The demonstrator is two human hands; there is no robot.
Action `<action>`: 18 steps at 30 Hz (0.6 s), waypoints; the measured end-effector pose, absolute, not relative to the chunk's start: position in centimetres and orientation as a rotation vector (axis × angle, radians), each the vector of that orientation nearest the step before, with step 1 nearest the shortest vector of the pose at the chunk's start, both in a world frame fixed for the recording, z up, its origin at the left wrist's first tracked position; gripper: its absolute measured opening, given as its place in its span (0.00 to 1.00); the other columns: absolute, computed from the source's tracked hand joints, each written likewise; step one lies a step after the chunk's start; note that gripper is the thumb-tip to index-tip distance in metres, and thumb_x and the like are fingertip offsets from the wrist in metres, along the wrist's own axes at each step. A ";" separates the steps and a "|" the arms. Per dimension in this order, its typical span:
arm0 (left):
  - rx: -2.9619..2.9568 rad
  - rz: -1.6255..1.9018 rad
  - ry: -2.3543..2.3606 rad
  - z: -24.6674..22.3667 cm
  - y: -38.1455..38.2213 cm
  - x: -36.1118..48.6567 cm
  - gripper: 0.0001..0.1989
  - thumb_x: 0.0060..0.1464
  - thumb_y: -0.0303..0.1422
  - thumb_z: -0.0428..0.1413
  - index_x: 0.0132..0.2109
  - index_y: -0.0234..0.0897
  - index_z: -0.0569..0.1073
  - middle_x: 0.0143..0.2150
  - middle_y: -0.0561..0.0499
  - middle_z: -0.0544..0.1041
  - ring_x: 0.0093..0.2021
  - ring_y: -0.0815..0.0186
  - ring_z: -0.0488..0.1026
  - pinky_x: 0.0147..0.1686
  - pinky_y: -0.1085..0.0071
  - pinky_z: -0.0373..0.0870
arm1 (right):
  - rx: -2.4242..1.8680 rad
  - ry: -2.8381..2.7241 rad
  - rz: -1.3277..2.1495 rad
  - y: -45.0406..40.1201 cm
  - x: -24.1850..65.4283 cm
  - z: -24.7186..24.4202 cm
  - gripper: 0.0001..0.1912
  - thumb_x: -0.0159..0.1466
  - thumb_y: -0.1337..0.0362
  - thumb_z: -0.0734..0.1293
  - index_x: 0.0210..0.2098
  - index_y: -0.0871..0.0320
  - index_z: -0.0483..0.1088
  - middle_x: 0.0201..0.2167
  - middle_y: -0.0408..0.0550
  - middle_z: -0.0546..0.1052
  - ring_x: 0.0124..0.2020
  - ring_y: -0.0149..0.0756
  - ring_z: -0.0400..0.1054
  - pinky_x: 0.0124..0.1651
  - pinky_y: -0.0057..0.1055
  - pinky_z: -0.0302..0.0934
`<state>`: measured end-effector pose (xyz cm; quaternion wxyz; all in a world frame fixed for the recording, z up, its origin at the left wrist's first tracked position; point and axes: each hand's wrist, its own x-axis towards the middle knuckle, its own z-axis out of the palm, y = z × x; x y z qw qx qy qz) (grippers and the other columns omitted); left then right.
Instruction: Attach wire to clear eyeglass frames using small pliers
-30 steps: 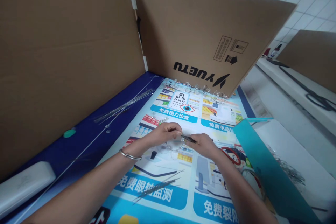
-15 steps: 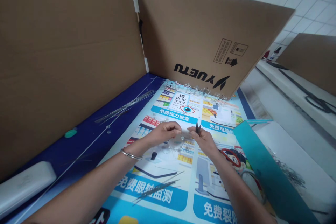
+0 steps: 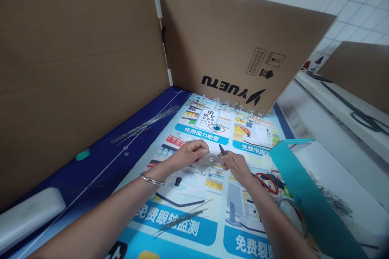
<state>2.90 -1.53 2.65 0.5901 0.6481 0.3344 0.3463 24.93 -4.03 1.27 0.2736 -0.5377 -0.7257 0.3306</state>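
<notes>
My left hand (image 3: pixel 193 153) is closed, thumb and index finger pinched at the upper left of a small clear piece (image 3: pixel 210 159); exactly what lies between the fingertips is too small to tell. On the right, my right hand (image 3: pixel 235 164) is closed round a dark pointed tool (image 3: pixel 223 149), whose tip sticks out up and to the left. Its fingertips are beside the clear piece. Beneath both hands is a round translucent dish (image 3: pixel 201 166) with small clear bits, over the printed mat. A bundle of thin wires (image 3: pixel 182 219) lies on the mat nearer to me.
Cardboard panels (image 3: pixel 75 48) stand at the left and back. Clear wire pieces (image 3: pixel 231 104) line the back panel's foot. More thin wires (image 3: pixel 146 124) lie on the blue surface. At the right, a teal-edged box (image 3: pixel 316 194) holds wires; a white case (image 3: pixel 30 218) is at lower left.
The dark tool in my right hand has tilted to the left, and the right fingers have curled in more. My left hand has hardly moved.
</notes>
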 end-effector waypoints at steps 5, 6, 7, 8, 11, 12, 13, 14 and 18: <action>1.553 0.814 0.777 3.0 -1.5 2.8 0.11 0.53 0.37 0.50 0.33 0.32 0.67 0.19 0.58 0.62 0.16 0.78 0.53 0.16 0.81 0.49 | -1.405 -2.218 0.725 -3.7 25.4 3.1 0.22 0.63 0.50 0.53 0.28 0.56 0.71 0.24 0.44 0.71 0.28 0.32 0.63 0.30 0.25 0.54; 1.560 0.815 0.779 3.1 -1.5 2.8 0.11 0.54 0.37 0.50 0.33 0.32 0.67 0.19 0.58 0.62 0.16 0.78 0.53 0.16 0.81 0.50 | -1.390 -2.259 0.717 -3.6 25.4 3.4 0.22 0.63 0.50 0.52 0.27 0.56 0.70 0.24 0.44 0.71 0.28 0.31 0.63 0.30 0.25 0.53; 1.564 0.814 0.780 3.1 -1.5 2.8 0.11 0.54 0.37 0.49 0.34 0.32 0.67 0.19 0.58 0.62 0.16 0.78 0.53 0.16 0.81 0.50 | -1.376 -2.294 0.722 -3.6 25.5 3.7 0.22 0.63 0.51 0.52 0.26 0.56 0.70 0.23 0.44 0.70 0.27 0.31 0.62 0.30 0.25 0.52; 1.567 0.811 0.780 3.1 -1.5 2.8 0.11 0.54 0.37 0.49 0.34 0.32 0.67 0.19 0.58 0.62 0.16 0.78 0.54 0.16 0.81 0.50 | -1.365 -2.320 0.736 -3.7 25.5 3.9 0.22 0.63 0.51 0.53 0.26 0.56 0.70 0.23 0.43 0.70 0.27 0.31 0.62 0.29 0.25 0.52; 1.571 0.801 0.781 3.0 -1.5 2.7 0.11 0.54 0.37 0.50 0.34 0.32 0.67 0.19 0.58 0.62 0.16 0.78 0.54 0.16 0.81 0.50 | -1.342 -2.341 0.798 -3.8 25.7 4.2 0.18 0.63 0.52 0.55 0.31 0.56 0.70 0.25 0.42 0.71 0.27 0.30 0.63 0.29 0.24 0.51; 1.573 0.797 0.784 2.9 -1.4 2.7 0.11 0.53 0.38 0.50 0.34 0.32 0.67 0.19 0.58 0.62 0.16 0.78 0.54 0.16 0.81 0.50 | -1.342 -2.333 0.821 -3.9 25.8 4.2 0.17 0.62 0.52 0.56 0.32 0.55 0.71 0.26 0.42 0.72 0.27 0.30 0.63 0.29 0.24 0.51; 1.576 0.793 0.790 2.9 -1.4 2.7 0.11 0.53 0.38 0.50 0.33 0.32 0.67 0.19 0.58 0.62 0.16 0.78 0.54 0.16 0.81 0.50 | -1.345 -2.322 0.843 -3.9 25.8 4.1 0.17 0.62 0.52 0.57 0.33 0.55 0.71 0.26 0.41 0.72 0.28 0.30 0.63 0.29 0.24 0.51; 1.579 0.789 0.799 2.8 -1.4 2.7 0.11 0.53 0.38 0.49 0.34 0.32 0.67 0.19 0.58 0.62 0.16 0.78 0.54 0.16 0.81 0.50 | -1.348 -2.313 0.861 -3.9 25.9 4.1 0.16 0.61 0.52 0.57 0.34 0.55 0.71 0.27 0.41 0.73 0.28 0.30 0.63 0.29 0.24 0.51; 1.595 0.771 0.818 2.6 -1.3 2.6 0.11 0.53 0.38 0.50 0.34 0.32 0.68 0.19 0.58 0.62 0.17 0.78 0.54 0.16 0.81 0.50 | -1.359 -2.321 0.871 -3.8 26.0 3.6 0.17 0.61 0.52 0.57 0.30 0.56 0.71 0.25 0.41 0.72 0.27 0.29 0.64 0.28 0.23 0.51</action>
